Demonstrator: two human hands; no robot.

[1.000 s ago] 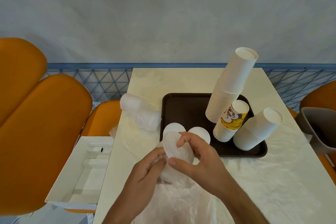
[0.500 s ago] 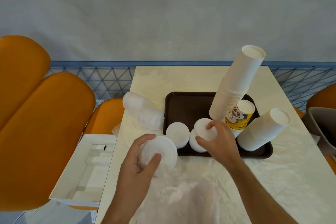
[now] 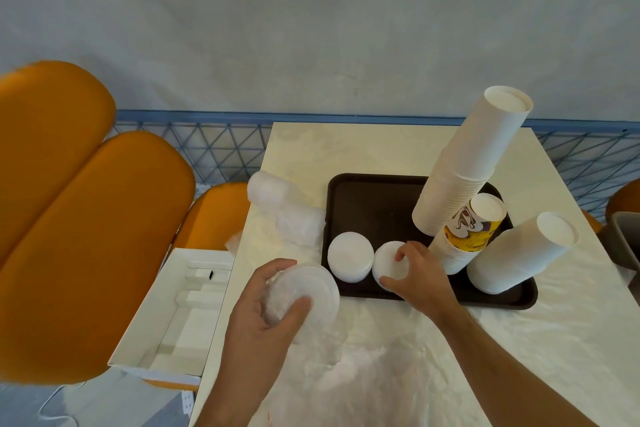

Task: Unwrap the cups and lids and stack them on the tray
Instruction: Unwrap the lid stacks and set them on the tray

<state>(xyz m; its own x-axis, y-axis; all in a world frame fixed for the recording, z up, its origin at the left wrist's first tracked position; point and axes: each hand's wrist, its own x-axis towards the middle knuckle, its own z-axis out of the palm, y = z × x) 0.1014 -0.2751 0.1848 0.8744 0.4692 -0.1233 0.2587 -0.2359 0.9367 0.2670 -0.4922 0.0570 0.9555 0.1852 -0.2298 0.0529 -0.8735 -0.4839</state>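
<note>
The wrapped lids [image 3: 304, 291] sit in the left hand [image 3: 266, 315], just off the near left corner of the tray [image 3: 367, 198]. The fingers and thumb curl round this bundle and hold it over the table [image 3: 346, 149]. Thin plastic wrap [image 3: 363, 374] hangs from it and spreads over the table toward six o'clock.

The right hand [image 3: 419, 274] is on the tray. Its fingers and thumb curl round the top of a small lid stack [image 3: 391, 262] at the near edge of the tray. Another lid stack [image 3: 349, 255] stands just beside it, at nine o'clock from it.

From the right hand, the wrapped lids lie at about eight o'clock, near by. The flat round face of the bundle tips up toward the tray. I think the next lids must come out that way, toward one o'clock, and the right hand is the free one to fetch them.

Farther back on the tray, at two o'clock from the lids, a tall cup stack [image 3: 467, 163] leans to the right. A printed cup stack [image 3: 471, 232] stands under it, and a short cup stack [image 3: 519, 253] leans at the right edge. They could tip if bumped.

More wrapped lids, a second bundle [image 3: 277, 204], lie on the table at the tray's left. A white box [image 3: 180, 308] and orange chairs [image 3: 86, 236] are off to nine o'clock.
</note>
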